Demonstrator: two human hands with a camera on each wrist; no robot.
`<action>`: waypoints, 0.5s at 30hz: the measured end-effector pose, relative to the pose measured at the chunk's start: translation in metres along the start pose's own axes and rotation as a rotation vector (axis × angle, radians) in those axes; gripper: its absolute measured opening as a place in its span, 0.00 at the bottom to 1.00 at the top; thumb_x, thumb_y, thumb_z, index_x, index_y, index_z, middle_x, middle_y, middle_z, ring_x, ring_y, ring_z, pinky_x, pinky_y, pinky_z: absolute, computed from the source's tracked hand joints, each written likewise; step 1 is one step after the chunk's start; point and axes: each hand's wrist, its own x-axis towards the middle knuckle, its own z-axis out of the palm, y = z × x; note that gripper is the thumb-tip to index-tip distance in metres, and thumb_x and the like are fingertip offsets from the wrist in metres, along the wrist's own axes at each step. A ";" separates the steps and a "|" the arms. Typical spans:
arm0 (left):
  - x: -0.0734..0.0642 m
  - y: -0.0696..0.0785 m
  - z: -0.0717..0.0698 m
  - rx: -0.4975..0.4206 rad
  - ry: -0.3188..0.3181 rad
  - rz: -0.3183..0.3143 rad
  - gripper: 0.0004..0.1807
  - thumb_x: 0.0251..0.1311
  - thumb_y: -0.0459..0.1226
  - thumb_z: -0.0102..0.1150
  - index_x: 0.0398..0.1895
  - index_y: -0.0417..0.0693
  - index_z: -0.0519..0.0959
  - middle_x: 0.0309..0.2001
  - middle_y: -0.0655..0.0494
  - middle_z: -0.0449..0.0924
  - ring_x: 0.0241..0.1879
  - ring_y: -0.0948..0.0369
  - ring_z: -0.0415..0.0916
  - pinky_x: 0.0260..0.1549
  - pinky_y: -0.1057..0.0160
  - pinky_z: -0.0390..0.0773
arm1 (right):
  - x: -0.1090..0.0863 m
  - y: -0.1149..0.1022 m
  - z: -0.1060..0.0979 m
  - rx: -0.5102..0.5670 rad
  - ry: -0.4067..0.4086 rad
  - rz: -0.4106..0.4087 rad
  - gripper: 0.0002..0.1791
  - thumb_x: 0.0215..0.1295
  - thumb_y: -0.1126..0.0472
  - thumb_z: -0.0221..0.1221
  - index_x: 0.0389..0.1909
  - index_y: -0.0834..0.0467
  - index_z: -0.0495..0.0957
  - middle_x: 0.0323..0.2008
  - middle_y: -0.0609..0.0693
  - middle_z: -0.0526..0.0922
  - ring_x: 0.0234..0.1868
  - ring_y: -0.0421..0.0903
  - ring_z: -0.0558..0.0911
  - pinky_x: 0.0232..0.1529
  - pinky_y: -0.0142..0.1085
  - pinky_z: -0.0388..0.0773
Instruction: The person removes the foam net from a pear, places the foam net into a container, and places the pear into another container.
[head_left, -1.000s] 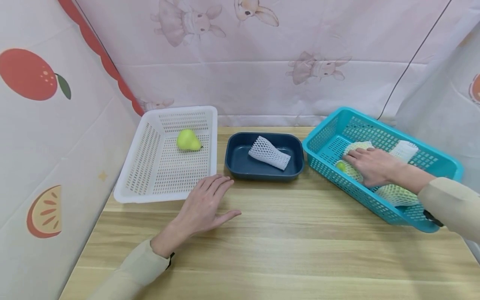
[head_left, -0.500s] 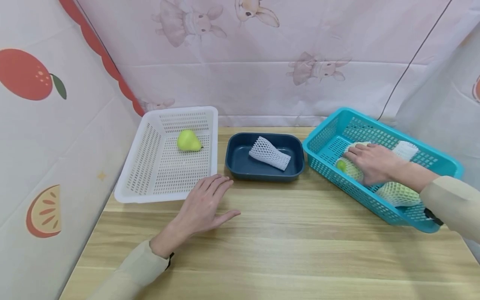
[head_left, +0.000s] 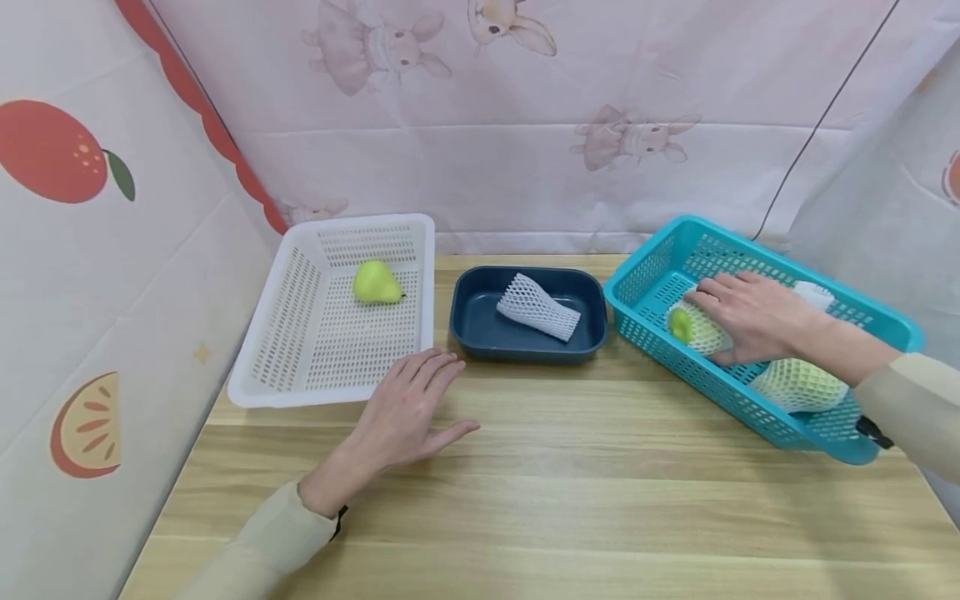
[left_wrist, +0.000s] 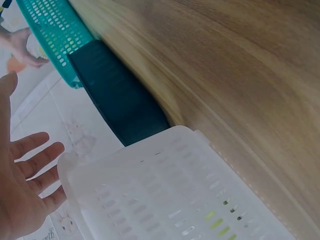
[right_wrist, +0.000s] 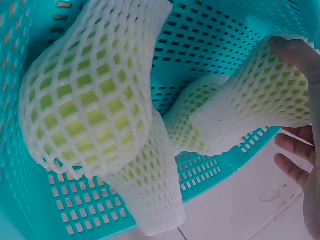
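Observation:
My right hand [head_left: 753,315] is inside the teal basket [head_left: 660,354] at the right. It grips a pear in a white foam net sleeve [right_wrist: 272,82], thumb on one side and fingers on the other in the right wrist view. The bare green end of this pear shows past the fingers in the head view. Another foam-netted pear [head_left: 801,385] lies under my right wrist, and more netted fruit is partly hidden behind. My left hand [head_left: 408,408], fingers extended and thumb apart, is at the near right corner of the white basket [head_left: 258,367], holding nothing.
A bare green pear [head_left: 377,282] lies in the white basket. Between the two baskets stands a dark blue tray [head_left: 480,333] with an empty white foam sleeve [head_left: 538,307] in it. Behind the wooden table [head_left: 540,500] hangs a rabbit-print cloth [head_left: 510,183].
My right hand has lifted slightly and shifted a little right in the teal basket, and more of the gripped pear's green end shows. My left hand has stayed in place.

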 end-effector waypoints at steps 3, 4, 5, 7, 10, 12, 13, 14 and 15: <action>0.000 0.000 0.000 0.002 0.000 -0.002 0.45 0.55 0.67 0.68 0.64 0.43 0.80 0.62 0.45 0.84 0.65 0.47 0.78 0.66 0.47 0.79 | 0.000 0.000 -0.004 -0.019 0.036 -0.018 0.50 0.42 0.38 0.79 0.62 0.66 0.77 0.54 0.62 0.84 0.56 0.63 0.83 0.58 0.59 0.82; 0.000 0.000 0.000 0.001 0.002 -0.001 0.45 0.55 0.67 0.69 0.64 0.43 0.80 0.62 0.45 0.84 0.65 0.47 0.78 0.66 0.47 0.79 | -0.001 0.000 -0.006 -0.024 0.046 -0.022 0.50 0.42 0.38 0.79 0.62 0.66 0.78 0.53 0.62 0.84 0.56 0.63 0.83 0.58 0.58 0.82; 0.000 0.000 0.000 0.002 0.003 -0.001 0.45 0.55 0.67 0.69 0.64 0.43 0.80 0.62 0.45 0.84 0.65 0.47 0.78 0.66 0.47 0.79 | -0.001 0.000 -0.007 -0.029 0.054 -0.027 0.50 0.41 0.38 0.79 0.61 0.66 0.78 0.53 0.62 0.84 0.55 0.63 0.83 0.57 0.58 0.82; 0.000 0.000 -0.001 0.001 0.006 0.001 0.45 0.54 0.67 0.69 0.64 0.43 0.80 0.62 0.44 0.84 0.65 0.46 0.78 0.65 0.46 0.79 | -0.002 0.000 -0.011 -0.043 0.066 -0.032 0.51 0.41 0.38 0.80 0.61 0.66 0.78 0.53 0.62 0.84 0.55 0.63 0.83 0.57 0.58 0.82; 0.000 0.000 -0.001 -0.002 0.011 0.005 0.45 0.55 0.67 0.68 0.64 0.42 0.80 0.61 0.44 0.84 0.65 0.46 0.78 0.64 0.46 0.80 | -0.004 -0.001 -0.018 -0.044 0.084 -0.028 0.51 0.40 0.40 0.81 0.62 0.66 0.77 0.53 0.63 0.83 0.56 0.63 0.82 0.58 0.58 0.82; 0.001 -0.001 -0.001 -0.004 0.013 0.006 0.45 0.56 0.67 0.67 0.64 0.42 0.80 0.61 0.44 0.84 0.65 0.46 0.78 0.64 0.45 0.81 | -0.005 -0.001 -0.024 -0.038 0.099 -0.018 0.52 0.40 0.40 0.81 0.62 0.67 0.77 0.54 0.63 0.83 0.57 0.64 0.82 0.59 0.59 0.81; 0.001 -0.001 -0.001 -0.004 0.012 0.006 0.44 0.56 0.67 0.67 0.64 0.42 0.80 0.61 0.44 0.84 0.65 0.46 0.78 0.64 0.46 0.81 | -0.005 -0.001 -0.026 -0.033 0.106 -0.013 0.52 0.40 0.40 0.81 0.62 0.67 0.77 0.54 0.63 0.83 0.58 0.65 0.81 0.59 0.59 0.81; 0.001 0.000 0.000 -0.004 0.012 0.007 0.45 0.56 0.67 0.67 0.64 0.42 0.80 0.61 0.44 0.84 0.65 0.46 0.78 0.64 0.46 0.81 | -0.006 0.000 -0.028 -0.028 0.115 -0.009 0.52 0.39 0.40 0.81 0.63 0.67 0.77 0.54 0.63 0.83 0.58 0.65 0.81 0.59 0.59 0.81; 0.001 0.000 0.000 -0.002 0.011 0.006 0.44 0.56 0.68 0.67 0.64 0.43 0.80 0.61 0.44 0.84 0.65 0.46 0.78 0.64 0.46 0.81 | -0.006 0.000 -0.029 -0.024 0.123 -0.004 0.53 0.39 0.40 0.81 0.63 0.67 0.76 0.54 0.63 0.83 0.58 0.65 0.81 0.59 0.59 0.81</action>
